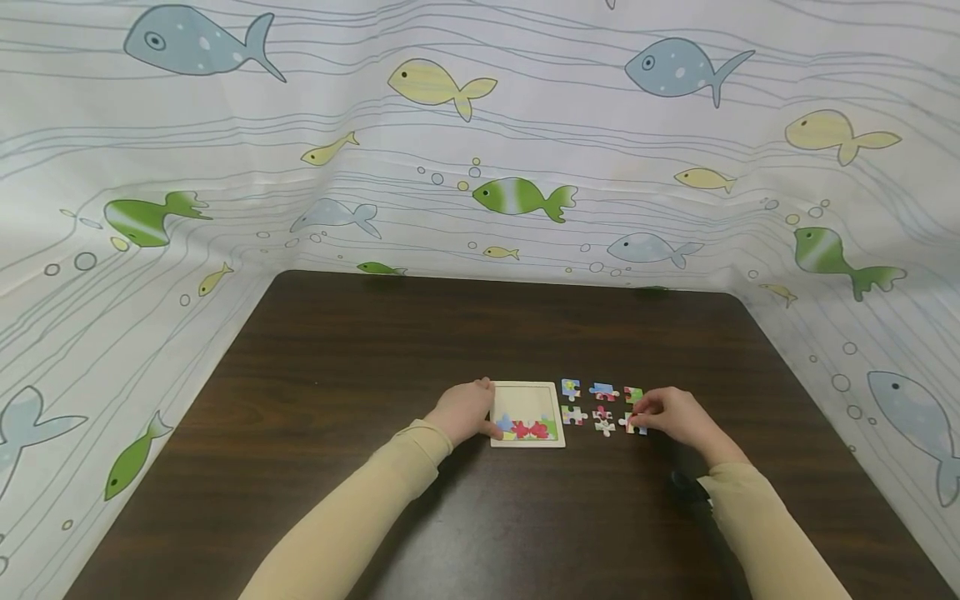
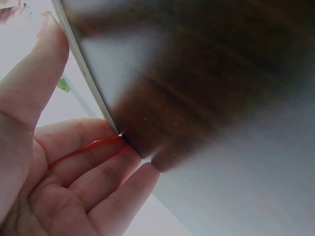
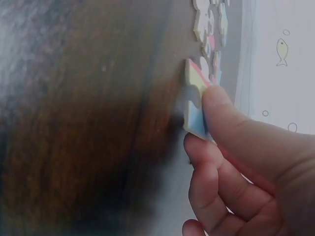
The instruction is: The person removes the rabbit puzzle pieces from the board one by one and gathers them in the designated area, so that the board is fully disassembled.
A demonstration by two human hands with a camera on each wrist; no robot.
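A square wooden puzzle tray [image 1: 527, 443] with a pale rim lies on the table, pieces showing red flowers fitted along its lower part. My left hand [image 1: 462, 411] holds its left edge. In the left wrist view the thumb lies over the rim, and the fingertips [image 2: 147, 169] meet the side near the tabletop. Between thumb and index finger, my right hand [image 1: 677, 417] pinches a jigsaw piece [image 3: 195, 118] with yellow, blue and pink print. That piece is tilted up in the right wrist view; the fingers partly cover it.
Several loose jigsaw pieces lie in two rows right of the tray, among them a blue one [image 1: 603, 391], a green one [image 1: 633, 395] and a pale one [image 1: 573, 415]. A fish-patterned curtain [image 1: 525, 125] surrounds the dark wooden table [image 1: 360, 333] at the back and sides.
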